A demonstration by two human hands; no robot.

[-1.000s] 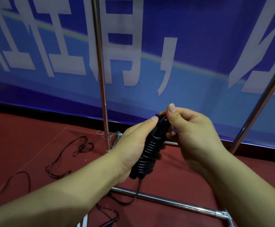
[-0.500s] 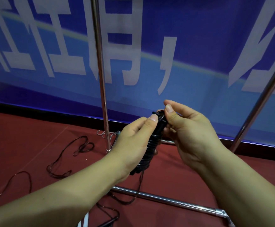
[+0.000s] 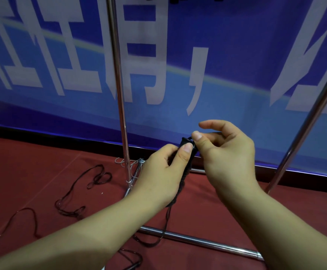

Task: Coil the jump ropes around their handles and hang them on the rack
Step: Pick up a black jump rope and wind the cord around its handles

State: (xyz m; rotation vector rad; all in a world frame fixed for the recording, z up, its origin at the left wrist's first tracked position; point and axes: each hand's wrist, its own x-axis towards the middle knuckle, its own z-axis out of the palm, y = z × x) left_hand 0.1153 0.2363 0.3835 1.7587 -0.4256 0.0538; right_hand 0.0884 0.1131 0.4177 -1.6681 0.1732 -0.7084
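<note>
The left hand (image 3: pixel 164 178) is curled round a black coiled jump rope (image 3: pixel 186 168), thumb pressed against its upper end; the right hand (image 3: pixel 225 158) pinches that upper end between thumb and forefinger, the remaining fingers loosely bent. The bundle is held in the air between the two hands, in front of the lower part of the rack (image 3: pixel 118 94), and most of its length is hidden behind the left palm. A loose tail of cord (image 3: pixel 165 227) hangs from its lower end and crosses the rack's bottom bar (image 3: pixel 203 240). The floor (image 3: pixel 32 162) is covered in dark red carpet. Behind it stands a blue banner (image 3: pixel 227 65) with large white characters, cut off at the upper and side edges. The rack shows as one vertical chrome pole left of the hands, one slanted pole (image 3: pixel 310 114) at the right, and a rear bar partly hidden by the hands. A small cluster of wire hooks (image 3: pixel 125 162) lies at the foot of the vertical pole. Uncoiled dark ropes (image 3: pixel 84 188) lie spread over the carpet at the left, some running out of view. Dark shapes at the top edge are too cropped to identify.
</note>
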